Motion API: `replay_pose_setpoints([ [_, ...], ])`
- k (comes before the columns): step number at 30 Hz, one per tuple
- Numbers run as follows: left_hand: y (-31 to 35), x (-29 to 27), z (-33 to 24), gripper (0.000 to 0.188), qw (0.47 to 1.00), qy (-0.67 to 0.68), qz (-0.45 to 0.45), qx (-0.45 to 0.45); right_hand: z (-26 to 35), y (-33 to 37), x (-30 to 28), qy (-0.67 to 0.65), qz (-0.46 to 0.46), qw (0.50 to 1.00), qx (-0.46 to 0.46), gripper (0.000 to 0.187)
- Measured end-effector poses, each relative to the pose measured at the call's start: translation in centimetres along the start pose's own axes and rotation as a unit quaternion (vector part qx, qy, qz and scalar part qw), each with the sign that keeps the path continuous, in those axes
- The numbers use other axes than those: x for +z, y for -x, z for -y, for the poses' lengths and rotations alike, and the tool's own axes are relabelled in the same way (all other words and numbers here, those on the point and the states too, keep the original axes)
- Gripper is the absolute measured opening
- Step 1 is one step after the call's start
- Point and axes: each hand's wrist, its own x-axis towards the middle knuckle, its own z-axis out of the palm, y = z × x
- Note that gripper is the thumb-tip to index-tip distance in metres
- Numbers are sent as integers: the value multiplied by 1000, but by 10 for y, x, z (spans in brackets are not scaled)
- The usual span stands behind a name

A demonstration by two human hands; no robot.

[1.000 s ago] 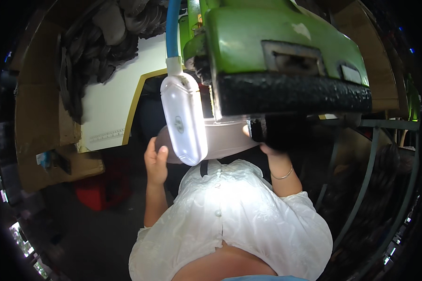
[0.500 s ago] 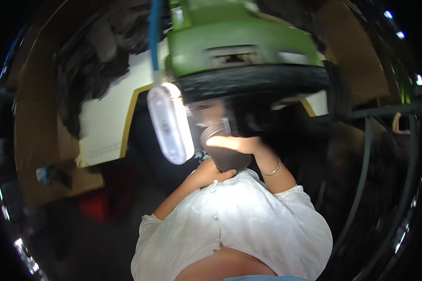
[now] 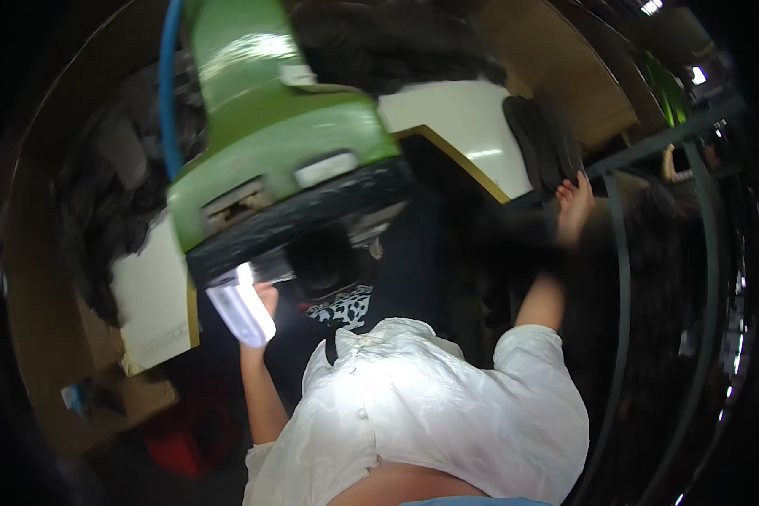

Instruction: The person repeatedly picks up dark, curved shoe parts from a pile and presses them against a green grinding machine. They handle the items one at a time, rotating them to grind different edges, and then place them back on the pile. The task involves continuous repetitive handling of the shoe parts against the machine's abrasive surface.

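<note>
Several dark, sole-shaped pieces (image 3: 544,143) stand or lie side by side at the right end of the white tabletop. My right hand (image 3: 573,204) reaches out to their near end, its fingers apart and the tips touching or close to the outermost piece. Below the green machine head (image 3: 287,148), my left hand (image 3: 267,295) is raised beside the lit white lamp (image 3: 243,308). The lamp hides most of its fingers, so what it holds, if anything, does not show.
A blue tube (image 3: 169,101) runs down the machine's left side. Dark pieces heap up behind the white tabletop (image 3: 455,118), with cardboard (image 3: 565,63) around them. A dark metal rail (image 3: 662,143) borders the right. A red stool (image 3: 181,443) is low on the left.
Both hands were together on a dark brown sole-shaped piece before my body. They have parted: the right went out to the pieces at right, the left up behind the lamp. The view has turned right.
</note>
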Motion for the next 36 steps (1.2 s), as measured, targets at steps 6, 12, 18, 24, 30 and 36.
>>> replay_pose_setpoints([
  [6,-56,-121,-67,51,796,-406,-434,116,-24,40,0,8,-33,993,-110,48],
  [12,-87,-258,-41,61,721,-441,-530,-70,-24,105,27,-33,14,992,-123,34],
  [18,-75,-272,-15,57,744,-434,-508,15,-17,123,50,-5,109,987,-122,30],
  [24,-9,-138,-55,57,772,-443,-449,76,-39,135,65,49,206,965,-153,29],
  [30,3,-111,-51,58,840,-360,-405,38,-88,142,90,39,289,939,-184,21],
  [36,-1,-136,-80,33,801,-364,-465,102,-77,194,111,114,323,925,-165,24],
])
